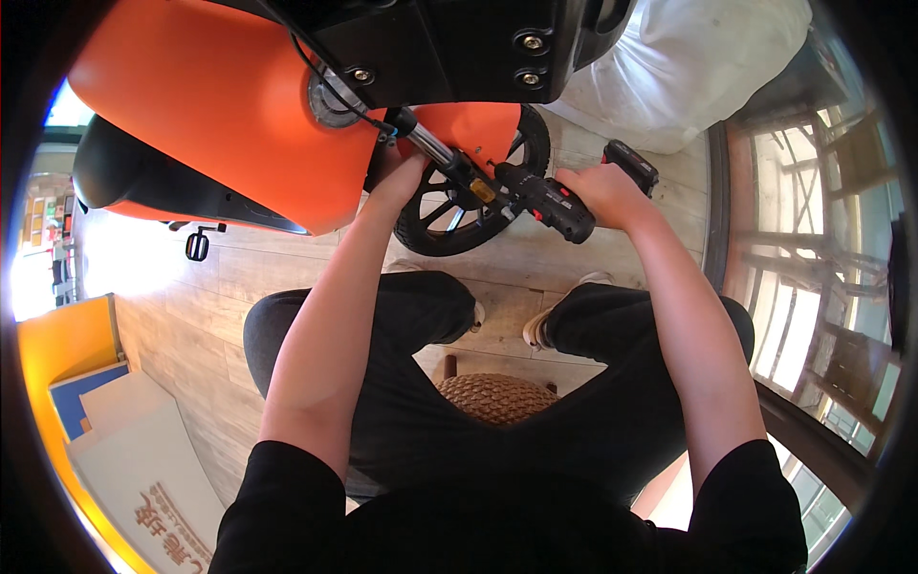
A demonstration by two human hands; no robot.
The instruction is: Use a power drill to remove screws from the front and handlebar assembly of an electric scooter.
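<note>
My right hand (604, 194) is wrapped round the grip of a black cordless drill (547, 201) with red buttons. The drill's front end points left at the orange front fender (478, 129), close to small screws on its side; whether the bit touches one, I cannot tell. My left hand (397, 170) reaches in behind the silver fork tube (432, 143), beside the fender and the orange body. Its fingers are hidden there. Below the fender is the black spoked front wheel (445, 244) of the electric bike or scooter.
The orange body panel (229, 105) and a black screwed cover (459, 48) overhang the work. A white plastic-wrapped bundle (679, 72) lies at the far right, near a glass pane (803, 239). Beneath me is a woven stool (497, 397); a pedal (197, 245) sticks out left.
</note>
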